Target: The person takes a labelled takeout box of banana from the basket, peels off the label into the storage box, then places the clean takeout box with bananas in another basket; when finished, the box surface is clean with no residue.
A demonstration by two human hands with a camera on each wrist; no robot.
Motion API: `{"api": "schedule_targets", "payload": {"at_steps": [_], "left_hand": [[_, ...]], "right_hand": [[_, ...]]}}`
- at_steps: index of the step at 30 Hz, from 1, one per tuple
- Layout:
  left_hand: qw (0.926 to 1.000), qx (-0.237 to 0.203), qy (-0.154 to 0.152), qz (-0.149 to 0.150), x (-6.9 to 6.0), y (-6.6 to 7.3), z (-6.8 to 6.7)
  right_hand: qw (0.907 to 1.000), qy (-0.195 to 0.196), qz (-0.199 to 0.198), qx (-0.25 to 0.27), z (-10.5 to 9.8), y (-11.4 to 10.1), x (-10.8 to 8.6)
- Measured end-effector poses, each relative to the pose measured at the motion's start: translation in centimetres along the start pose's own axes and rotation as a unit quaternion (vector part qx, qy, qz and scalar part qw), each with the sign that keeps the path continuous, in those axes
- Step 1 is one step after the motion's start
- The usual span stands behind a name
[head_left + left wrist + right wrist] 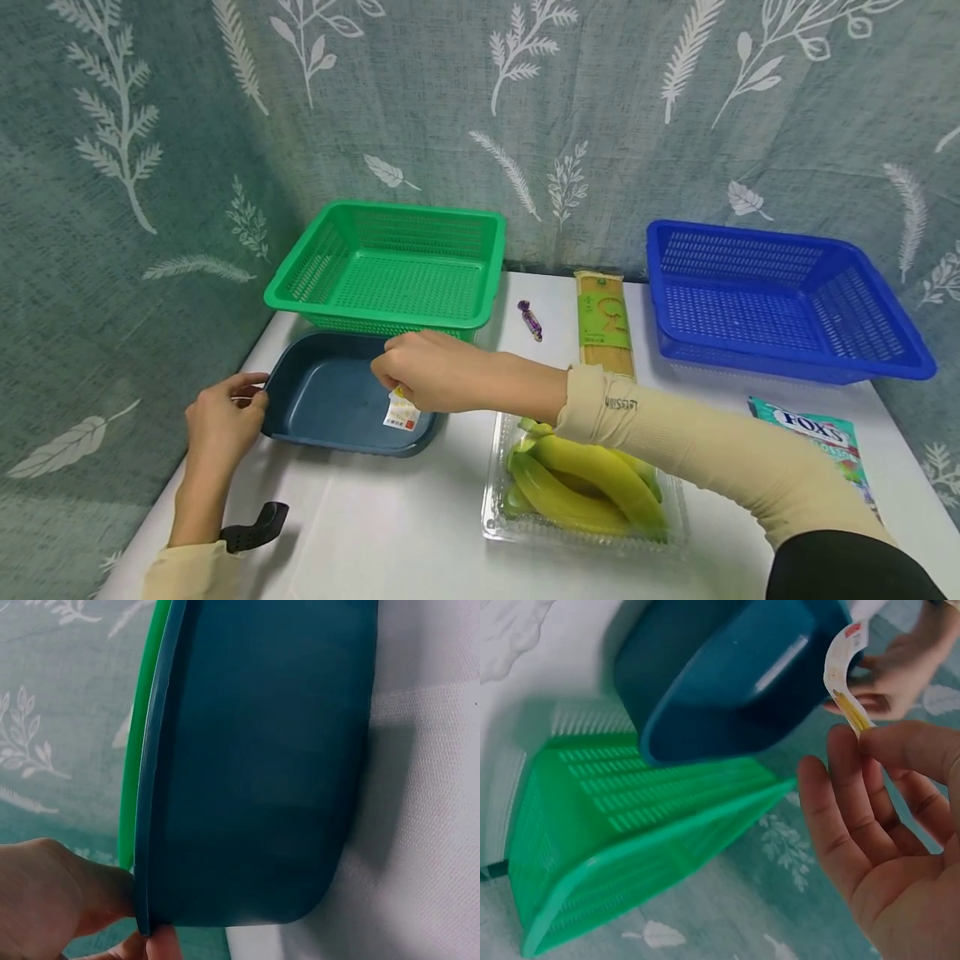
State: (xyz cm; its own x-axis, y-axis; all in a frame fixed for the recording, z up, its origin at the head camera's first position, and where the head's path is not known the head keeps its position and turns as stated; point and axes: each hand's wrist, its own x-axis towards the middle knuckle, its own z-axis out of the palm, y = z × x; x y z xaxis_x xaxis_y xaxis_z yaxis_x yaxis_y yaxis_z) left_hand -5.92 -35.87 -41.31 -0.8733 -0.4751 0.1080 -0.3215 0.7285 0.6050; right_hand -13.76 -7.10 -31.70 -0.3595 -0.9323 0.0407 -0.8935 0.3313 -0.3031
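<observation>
A dark blue plastic basin [333, 396] stands on the white table at the left. My left hand [225, 417] pinches its left rim between thumb and fingers; the left wrist view shows the grip on the rim [144, 825] closely. Above the basin's right side, my right hand [427, 371] holds a small printed strip [402, 412], white with a red square and some yellow. In the right wrist view the strip [838, 664] curls upward from between thumb and fingertips, and a pale blue end hangs below. Its exact kind cannot be told.
Behind the basin sits a green basket [405, 275], with a blue basket [750, 317] at the far right. A purple-wrapped candy [530, 321], a noodle packet [603, 321], bananas [585, 492] in a clear box and a FOX'S bag [817, 433] lie around my right arm.
</observation>
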Motion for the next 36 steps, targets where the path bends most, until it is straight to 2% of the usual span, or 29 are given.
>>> {"api": "schedule_targets", "payload": {"at_steps": [8,17,27,36], "left_hand": [[0.9998,-0.007,0.004,0.018,0.0,-0.2,-0.2],[0.9998,-0.007,0.004,0.017,-0.1,-0.4,-0.2],[0.9997,-0.004,-0.015,-0.018,0.1,-0.5,-0.1],[0.9999,-0.008,-0.005,0.007,0.2,-0.4,-0.1]], "right_hand": [[0.9995,-0.019,-0.005,-0.025,1.3,0.3,1.9],[0.9969,-0.062,0.003,-0.049,2.5,0.2,3.9],[0.9945,-0.075,0.010,-0.073,3.6,0.7,5.7],[0.9898,-0.105,0.022,-0.094,5.0,1.0,6.6]]}}
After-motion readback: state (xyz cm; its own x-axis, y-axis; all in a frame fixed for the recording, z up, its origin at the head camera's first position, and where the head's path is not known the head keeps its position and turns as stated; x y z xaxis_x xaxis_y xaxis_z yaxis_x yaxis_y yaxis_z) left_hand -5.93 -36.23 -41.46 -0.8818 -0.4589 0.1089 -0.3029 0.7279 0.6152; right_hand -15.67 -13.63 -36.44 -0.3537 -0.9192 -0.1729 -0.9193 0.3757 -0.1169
